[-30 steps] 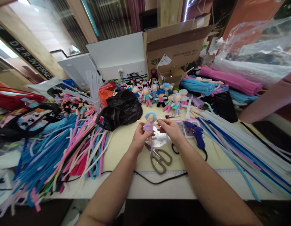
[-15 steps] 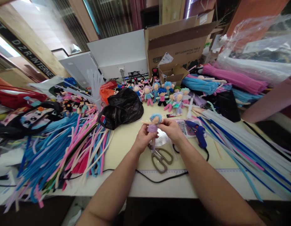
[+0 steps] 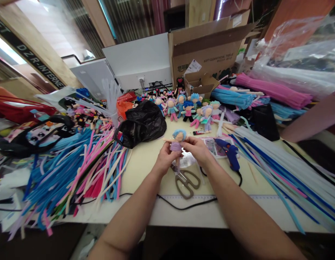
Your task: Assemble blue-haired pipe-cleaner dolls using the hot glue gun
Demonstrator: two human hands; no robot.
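Between my two hands is a small pipe-cleaner doll (image 3: 176,146) with light blue hair, a beige face and a lilac body, held upright above the table. My left hand (image 3: 166,157) is closed on its body from the left. The fingers of my right hand (image 3: 196,148) pinch it on the right side, near the neck and arm. Below the doll lie scissors (image 3: 187,183) with grey-brown handles, their blades partly hidden by my left hand and the doll. A blue glue gun (image 3: 231,154) rests to the right of my right hand.
Several finished dolls (image 3: 187,110) stand at the back. A black plastic bag (image 3: 145,122) lies left of centre. Pipe-cleaner bundles spread at left (image 3: 59,173) and right (image 3: 286,169). A cardboard box (image 3: 205,50) stands behind. A black cable (image 3: 183,208) crosses the front.
The view has shifted very slightly. Both hands keep the doll in nearly the same place, with no clear change in grip.
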